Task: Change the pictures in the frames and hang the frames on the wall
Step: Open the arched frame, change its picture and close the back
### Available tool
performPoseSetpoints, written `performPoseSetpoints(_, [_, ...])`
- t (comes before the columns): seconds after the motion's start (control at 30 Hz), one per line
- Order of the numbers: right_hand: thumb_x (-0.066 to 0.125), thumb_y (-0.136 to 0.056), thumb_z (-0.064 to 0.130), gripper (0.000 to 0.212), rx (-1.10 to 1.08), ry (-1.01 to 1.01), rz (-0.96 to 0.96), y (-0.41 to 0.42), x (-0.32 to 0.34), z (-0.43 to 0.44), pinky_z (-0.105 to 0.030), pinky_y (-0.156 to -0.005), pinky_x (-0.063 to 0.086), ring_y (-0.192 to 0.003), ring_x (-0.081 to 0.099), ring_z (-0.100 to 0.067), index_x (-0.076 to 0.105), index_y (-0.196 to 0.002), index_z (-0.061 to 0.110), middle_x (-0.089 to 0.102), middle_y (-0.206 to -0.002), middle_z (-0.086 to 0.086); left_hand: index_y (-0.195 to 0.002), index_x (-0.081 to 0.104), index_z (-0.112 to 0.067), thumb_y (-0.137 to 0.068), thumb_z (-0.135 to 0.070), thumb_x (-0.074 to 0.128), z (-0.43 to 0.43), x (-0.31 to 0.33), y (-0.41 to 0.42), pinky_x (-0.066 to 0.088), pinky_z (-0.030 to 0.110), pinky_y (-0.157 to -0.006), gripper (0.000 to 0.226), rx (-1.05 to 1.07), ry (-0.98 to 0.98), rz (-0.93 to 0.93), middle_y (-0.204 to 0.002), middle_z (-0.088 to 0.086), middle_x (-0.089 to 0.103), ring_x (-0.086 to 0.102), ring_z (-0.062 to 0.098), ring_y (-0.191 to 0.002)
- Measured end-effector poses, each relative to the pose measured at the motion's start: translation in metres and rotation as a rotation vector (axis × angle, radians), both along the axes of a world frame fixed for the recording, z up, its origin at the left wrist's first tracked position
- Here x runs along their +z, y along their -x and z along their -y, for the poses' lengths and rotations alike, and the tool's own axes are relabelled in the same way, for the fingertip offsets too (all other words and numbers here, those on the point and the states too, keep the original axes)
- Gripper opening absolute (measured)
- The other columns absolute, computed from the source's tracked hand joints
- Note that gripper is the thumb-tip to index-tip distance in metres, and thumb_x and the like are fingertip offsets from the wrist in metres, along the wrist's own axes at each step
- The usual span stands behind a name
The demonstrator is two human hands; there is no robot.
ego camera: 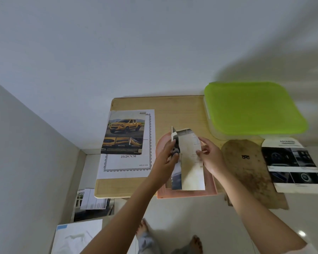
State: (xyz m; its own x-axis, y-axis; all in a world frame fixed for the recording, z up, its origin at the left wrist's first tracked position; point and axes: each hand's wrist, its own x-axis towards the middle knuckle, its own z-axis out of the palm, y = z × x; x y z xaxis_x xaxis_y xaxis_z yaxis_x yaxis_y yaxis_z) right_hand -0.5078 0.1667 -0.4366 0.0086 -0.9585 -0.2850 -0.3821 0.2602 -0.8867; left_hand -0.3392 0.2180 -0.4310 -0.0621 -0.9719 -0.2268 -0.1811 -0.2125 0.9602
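Note:
My left hand grips scissors with dark handles, blades pointing up at the top left corner of a printed picture. My right hand pinches that picture's right edge and holds it tilted above a pink arched frame lying flat at the table's front edge. The picture's top is cut to a rounded shape. A brown arched backing board lies to the right of the frame. A yellow pickup picture rests on a white insert sheet at the table's left.
The small wooden table stands against a white wall. A box with a green lid fills its back right. An arch-cut car interior picture lies at the right. Loose prints and a white sheet lie on the floor, left of my feet.

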Motion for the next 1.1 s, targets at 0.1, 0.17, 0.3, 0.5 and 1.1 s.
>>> performPoseSetpoints(0.1, [0.056,-0.086,-0.003,0.053,-0.003,-0.019,-0.053,0.013,-0.005,-0.008,-0.042,-0.055,0.05,-0.07,0.058,-0.032,0.047,-0.132,0.023,0.062,-0.092,-0.02,-0.141,0.036,-0.027,-0.099,-0.024,0.038,-0.005,-0.006,0.009,0.043,0.045,-0.102,0.043,-0.019,-0.014,-0.042,-0.134,-0.008,0.049,0.051,0.01,-0.12])
performPoseSetpoints(0.17, [0.055,-0.087,-0.002,0.053,-0.014,-0.029,-0.076,0.021,-0.009,-0.011,-0.03,-0.047,0.046,-0.068,0.055,-0.024,0.046,-0.133,0.021,0.061,-0.094,-0.022,-0.141,0.037,-0.028,-0.1,-0.028,0.036,-0.008,-0.013,0.011,0.045,0.045,-0.1,0.041,0.005,-0.011,-0.051,-0.131,-0.009,0.053,0.052,0.01,-0.118])
performPoseSetpoints(0.3, [0.052,-0.089,0.0,0.053,0.01,-0.023,-0.134,0.03,-0.018,-0.012,-0.015,-0.039,0.04,-0.06,0.048,-0.016,0.043,-0.136,0.022,0.058,-0.095,-0.022,-0.131,0.044,-0.037,-0.097,-0.032,0.039,-0.009,-0.024,0.009,0.051,0.031,-0.081,0.035,0.11,-0.001,0.031,-0.112,-0.001,0.064,0.06,0.014,-0.094])
performPoseSetpoints(0.5, [0.052,-0.089,0.0,0.045,0.05,0.034,-0.16,0.028,-0.022,-0.008,-0.019,-0.063,0.05,-0.075,0.056,-0.005,0.048,-0.131,0.015,0.058,-0.099,0.005,-0.14,0.038,-0.018,-0.093,-0.011,0.047,-0.007,-0.044,-0.001,0.044,0.028,-0.089,0.048,0.185,0.037,0.352,-0.119,0.0,0.056,0.052,0.017,-0.11])
performPoseSetpoints(1.1, [0.062,-0.085,0.011,0.048,0.085,0.117,-0.398,0.029,-0.057,-0.01,-0.013,-0.091,0.025,-0.109,0.044,-0.02,0.049,-0.131,0.008,0.04,-0.111,-0.007,-0.146,0.021,-0.012,-0.094,-0.033,0.049,-0.019,-0.078,-0.011,0.034,0.041,-0.104,0.063,0.174,-0.078,0.703,-0.141,0.008,0.028,0.029,0.025,-0.126])
